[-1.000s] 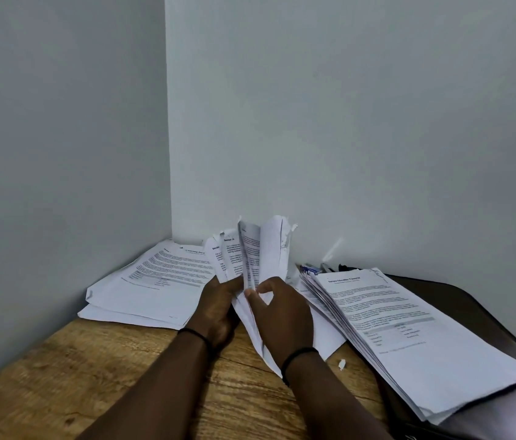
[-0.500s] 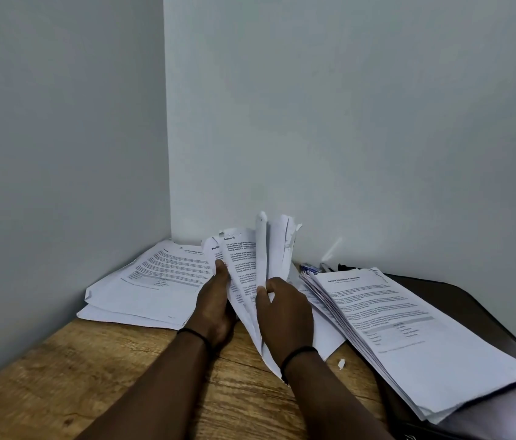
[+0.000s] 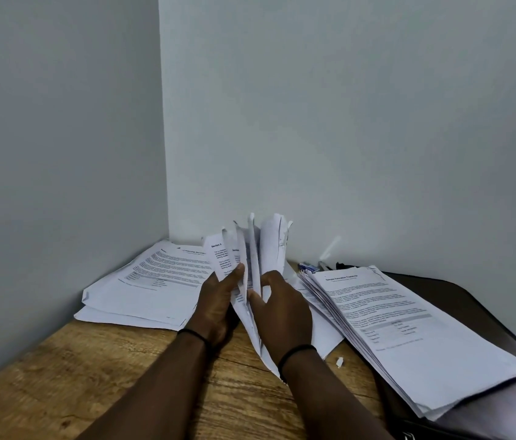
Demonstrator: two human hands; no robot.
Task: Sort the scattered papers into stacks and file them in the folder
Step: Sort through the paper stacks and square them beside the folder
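Papers (image 3: 252,249) are standing fanned in the middle of the frame, with the left hand (image 3: 218,300) and right hand (image 3: 285,312) pinching them. Two stacks (image 3: 152,281) (image 3: 409,331) are lying done left and right; filing is waiting.

Fanned printed papers (image 3: 252,249) upright mid-table, flat stacks left (image 3: 142,290) and right (image 3: 409,331)

Dark folder (image 3: 459,300) mostly hidden under papers (image 3: 409,331).

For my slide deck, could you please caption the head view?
Both hands, left hand and right hand, leaf through a bundle of papers between two stacks on a wooden desk.
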